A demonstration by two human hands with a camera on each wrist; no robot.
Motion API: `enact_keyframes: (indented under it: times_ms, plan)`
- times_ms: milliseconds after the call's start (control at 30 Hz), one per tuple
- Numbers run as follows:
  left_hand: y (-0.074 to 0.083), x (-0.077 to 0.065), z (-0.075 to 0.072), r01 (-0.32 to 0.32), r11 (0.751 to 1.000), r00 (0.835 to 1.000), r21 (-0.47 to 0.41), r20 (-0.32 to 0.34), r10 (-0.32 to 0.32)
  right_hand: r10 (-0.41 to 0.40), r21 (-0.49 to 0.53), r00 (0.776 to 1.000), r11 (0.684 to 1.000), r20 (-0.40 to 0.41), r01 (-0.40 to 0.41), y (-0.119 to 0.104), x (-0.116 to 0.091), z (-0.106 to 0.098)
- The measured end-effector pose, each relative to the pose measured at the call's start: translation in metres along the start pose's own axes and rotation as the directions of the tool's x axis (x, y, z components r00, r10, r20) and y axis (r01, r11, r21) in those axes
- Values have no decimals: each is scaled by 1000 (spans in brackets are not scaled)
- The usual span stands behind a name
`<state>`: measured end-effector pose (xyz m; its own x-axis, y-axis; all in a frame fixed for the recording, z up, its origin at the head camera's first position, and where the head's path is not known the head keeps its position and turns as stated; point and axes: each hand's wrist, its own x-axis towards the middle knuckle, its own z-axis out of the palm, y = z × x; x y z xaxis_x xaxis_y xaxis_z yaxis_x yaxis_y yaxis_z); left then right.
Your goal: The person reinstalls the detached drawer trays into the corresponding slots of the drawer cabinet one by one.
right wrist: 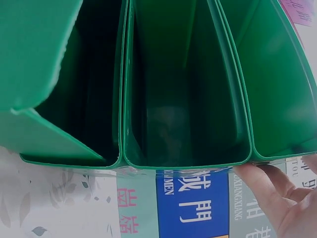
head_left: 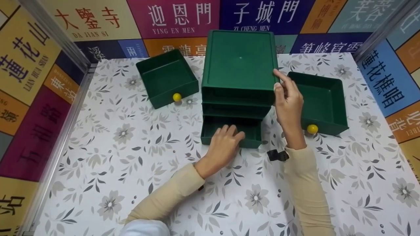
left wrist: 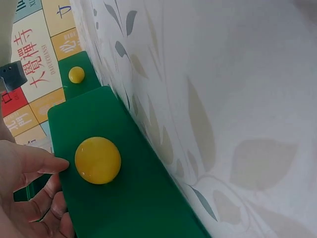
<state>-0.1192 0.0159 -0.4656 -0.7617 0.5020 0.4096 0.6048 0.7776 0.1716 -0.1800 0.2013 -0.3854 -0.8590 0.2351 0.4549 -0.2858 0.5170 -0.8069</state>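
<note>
A green drawer cabinet [head_left: 241,59] stands upright in the head view, with its upper two slots showing no drawers. Its bottom drawer [head_left: 254,144] sits partly pulled out. My left hand [head_left: 224,146] holds this drawer's front panel. In the left wrist view the thumb lies at the panel's edge beside a round yellow knob [left wrist: 98,160], with the other fingers behind the panel. My right hand [head_left: 290,101] rests against the cabinet's upper right side, fingers fairly straight. The right wrist view shows its fingertips touching the outer wall beside the slots.
One loose green drawer [head_left: 185,90] with a yellow knob lies left of the cabinet, and another drawer [head_left: 339,126] lies to the right, beside my right wrist. A floral cloth [head_left: 123,134] covers the table. Printed panels [head_left: 180,16] wall the back and sides.
</note>
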Motion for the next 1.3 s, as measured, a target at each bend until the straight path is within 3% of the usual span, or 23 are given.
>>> enact_keyframes:
  times_ms: [367,733,1300]
  plan:
    - [-1,8,3,14,1000,1000,-23,28,-14,-10,0,1000,1000,-3,10,-1,-2,0]
    - [-5,19,9,13,1000,999,15,-38,-13,-22,-2,1000,1000,-14,22,0,-1,0]
    - [-15,39,17,50,998,996,42,-77,-47,-42,5,999,999,-20,42,0,-1,1]
